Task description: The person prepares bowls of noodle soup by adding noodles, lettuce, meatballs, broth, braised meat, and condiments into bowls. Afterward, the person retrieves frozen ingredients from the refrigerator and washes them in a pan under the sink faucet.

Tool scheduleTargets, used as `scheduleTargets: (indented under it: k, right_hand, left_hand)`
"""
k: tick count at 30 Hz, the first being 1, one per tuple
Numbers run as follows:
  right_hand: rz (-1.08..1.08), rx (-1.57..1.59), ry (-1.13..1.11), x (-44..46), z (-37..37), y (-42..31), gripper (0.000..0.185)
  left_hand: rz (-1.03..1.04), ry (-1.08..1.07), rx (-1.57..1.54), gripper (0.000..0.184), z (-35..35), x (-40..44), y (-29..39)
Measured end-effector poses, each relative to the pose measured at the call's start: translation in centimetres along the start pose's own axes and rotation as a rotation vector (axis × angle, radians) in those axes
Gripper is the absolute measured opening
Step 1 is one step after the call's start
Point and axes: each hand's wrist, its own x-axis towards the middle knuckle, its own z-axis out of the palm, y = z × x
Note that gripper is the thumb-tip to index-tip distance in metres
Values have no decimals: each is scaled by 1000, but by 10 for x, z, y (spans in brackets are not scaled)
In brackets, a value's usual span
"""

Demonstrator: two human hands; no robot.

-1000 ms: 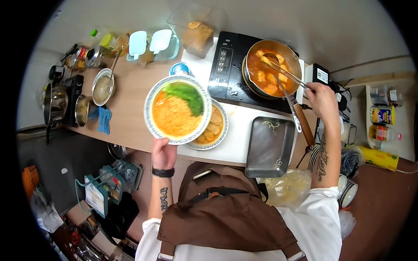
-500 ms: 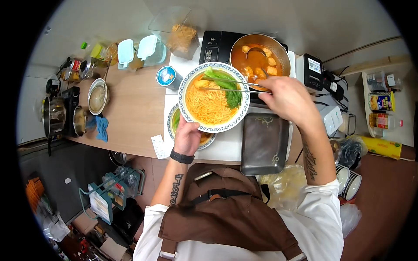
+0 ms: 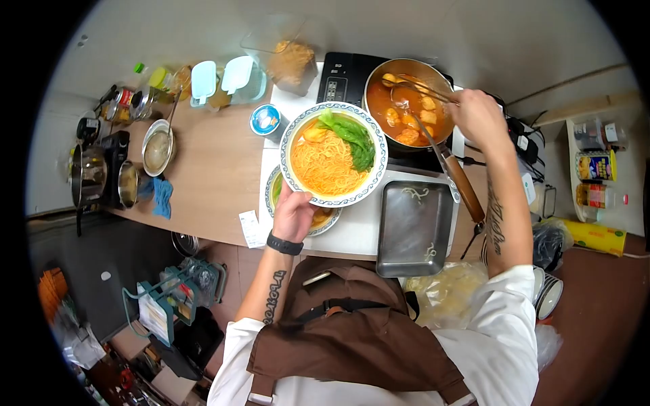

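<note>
My left hand (image 3: 293, 211) holds a white bowl (image 3: 381, 145) with a blue patterned rim by its near edge, tilted a little toward me. Inside are yellow noodles (image 3: 326, 162), green leafy vegetable (image 3: 359, 139) and an orange-yellow piece (image 3: 314, 132). A second bowl (image 3: 328, 223) is partly hidden beneath it. My right hand (image 3: 479, 116) is closed on slim metal chopsticks (image 3: 433, 93), whose tips reach a piece in the pot (image 3: 449, 128). Several chunks sit in the pot's orange-red broth (image 3: 399, 108). A ladle (image 3: 443, 162) leans in it, along the pot's wooden handle (image 3: 466, 186).
The pot stands on a black induction cooker (image 3: 335, 88). A dark rectangular pan (image 3: 414, 227) lies at the counter's front edge. Left are a blue-lidded tub (image 3: 265, 120), pale-blue-lidded boxes (image 3: 238, 74), a receipt (image 3: 251, 229) and a strainer bowl (image 3: 158, 149). A shelf (image 3: 575, 162) is at right.
My right hand has moved the chopsticks from over the noodle bowl to the pot, up and right. The piece in the bowl is free of them. My left hand holds the bowl nearly still.
</note>
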Motion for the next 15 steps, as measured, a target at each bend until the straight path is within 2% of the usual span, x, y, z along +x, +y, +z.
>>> scheduleTargets:
  k: [3,4,9,13,15]
  right_hand:
    - [-42,94,53,-27,-31,-5,24]
    - [-10,149,-68,-37,-52,-19,24]
    - [-305,273,-136,-76,-67,-48,17]
    - [-257,149,-277,-94,-72,-52,19]
    - [-237,174,-276,-94,-75,-47,21]
  left_hand:
    - [18,18,52,68,-5,2,-2]
    - [10,15,46,68,-5,2,-2]
    - [18,17,35,68,-3,7,-2]
    - [55,37,17,68,-4,9,0]
    - [62,28,-2,68,-3,12,-1]
